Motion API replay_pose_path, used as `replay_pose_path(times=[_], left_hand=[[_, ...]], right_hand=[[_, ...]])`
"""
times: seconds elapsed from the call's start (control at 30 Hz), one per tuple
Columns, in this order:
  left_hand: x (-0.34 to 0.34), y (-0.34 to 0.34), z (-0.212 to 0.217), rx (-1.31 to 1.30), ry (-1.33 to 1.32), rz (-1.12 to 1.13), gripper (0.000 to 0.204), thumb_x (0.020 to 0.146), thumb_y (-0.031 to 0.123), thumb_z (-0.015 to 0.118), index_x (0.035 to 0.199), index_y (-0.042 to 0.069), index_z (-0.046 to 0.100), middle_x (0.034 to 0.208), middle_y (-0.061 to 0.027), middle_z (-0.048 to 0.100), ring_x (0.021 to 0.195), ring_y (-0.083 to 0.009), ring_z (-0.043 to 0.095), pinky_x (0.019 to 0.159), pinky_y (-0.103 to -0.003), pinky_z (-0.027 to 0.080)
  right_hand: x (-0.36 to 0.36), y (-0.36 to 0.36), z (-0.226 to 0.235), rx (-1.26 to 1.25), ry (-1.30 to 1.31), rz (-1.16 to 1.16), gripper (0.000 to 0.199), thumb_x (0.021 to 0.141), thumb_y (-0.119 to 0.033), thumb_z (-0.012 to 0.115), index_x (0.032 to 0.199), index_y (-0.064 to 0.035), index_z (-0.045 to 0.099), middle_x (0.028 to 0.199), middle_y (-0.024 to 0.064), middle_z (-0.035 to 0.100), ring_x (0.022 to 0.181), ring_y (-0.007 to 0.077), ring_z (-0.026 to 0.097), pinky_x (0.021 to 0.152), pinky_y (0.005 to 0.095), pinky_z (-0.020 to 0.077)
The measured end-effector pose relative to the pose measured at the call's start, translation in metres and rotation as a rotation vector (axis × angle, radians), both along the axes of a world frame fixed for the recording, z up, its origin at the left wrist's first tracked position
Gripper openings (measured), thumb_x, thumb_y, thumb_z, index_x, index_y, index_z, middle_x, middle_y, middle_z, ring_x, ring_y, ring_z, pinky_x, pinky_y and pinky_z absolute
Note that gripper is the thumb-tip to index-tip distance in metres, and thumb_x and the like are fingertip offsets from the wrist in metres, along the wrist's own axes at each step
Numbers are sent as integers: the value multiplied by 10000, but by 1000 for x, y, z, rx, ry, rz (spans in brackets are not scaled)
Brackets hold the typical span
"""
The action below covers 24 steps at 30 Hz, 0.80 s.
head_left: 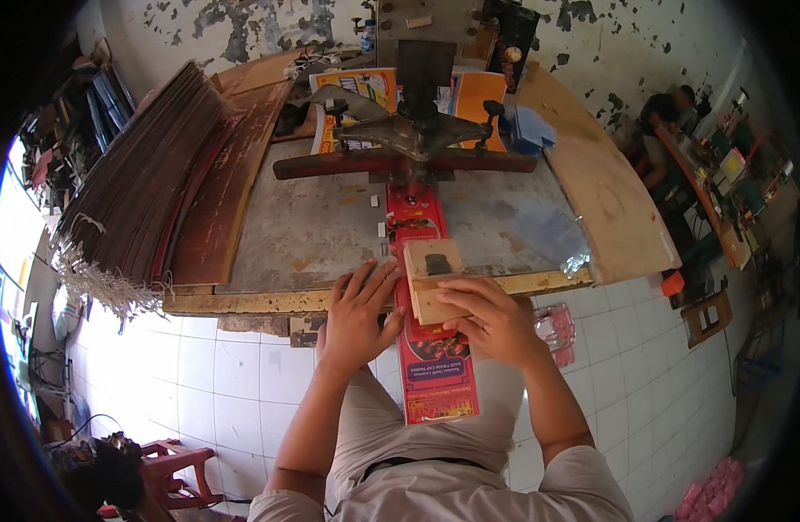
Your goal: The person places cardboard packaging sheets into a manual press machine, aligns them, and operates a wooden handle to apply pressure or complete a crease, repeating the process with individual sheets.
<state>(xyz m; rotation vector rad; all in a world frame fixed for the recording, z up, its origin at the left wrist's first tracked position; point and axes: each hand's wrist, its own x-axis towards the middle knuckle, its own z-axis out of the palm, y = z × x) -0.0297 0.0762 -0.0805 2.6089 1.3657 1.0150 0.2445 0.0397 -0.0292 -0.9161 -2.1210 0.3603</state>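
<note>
A long red printed paper strip (437,379), perhaps a stack, lies lengthwise from under the dark metal press bar (496,163) of a machine, across the grey metal bed (313,213), and overhangs the front edge toward my lap. My left hand (361,313) rests flat at the strip's left edge, fingers stretched forward and a little apart, holding nothing. On top of the strip sits a wooden block (433,261) with a dark patch on its upper face. My right hand (487,315) grips its right near side with thumb and fingers. The strip's far end is hidden beneath the bar.
Tall stacked dark sheets (148,165) with frayed ends stand at the left. Orange printed sheets (478,94) and a blue piece (532,129) lie behind the bar. Small white pieces (382,229) dot the bed. A red stool (178,470) stands lower left; a person (665,117) sits far right.
</note>
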Motion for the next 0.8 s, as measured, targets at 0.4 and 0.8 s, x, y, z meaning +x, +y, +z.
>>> replay_pose_path(times=[0.4, 0.8], left_hand=[[0, 0, 1, -26, -2, -9, 623, 991, 345, 707, 1549, 74, 646, 1649, -80, 628, 1532, -367, 535, 1249, -570, 376], [1, 3, 1, -15, -17, -5, 617, 964, 337, 723, 1515, 63, 674, 1601, -79, 667, 1503, -364, 565, 1224, -559, 407]], right_hand=[[-12, 124, -16, -53, -34, -59, 436, 986, -151, 841, 1395, -52, 725, 1463, 116, 692, 1354, 353, 650, 1140, 451, 546], [-19, 142, -21, 8, -38, -77, 441, 952, -119, 863, 1368, -41, 738, 1453, 126, 691, 1334, 359, 650, 1125, 458, 548]])
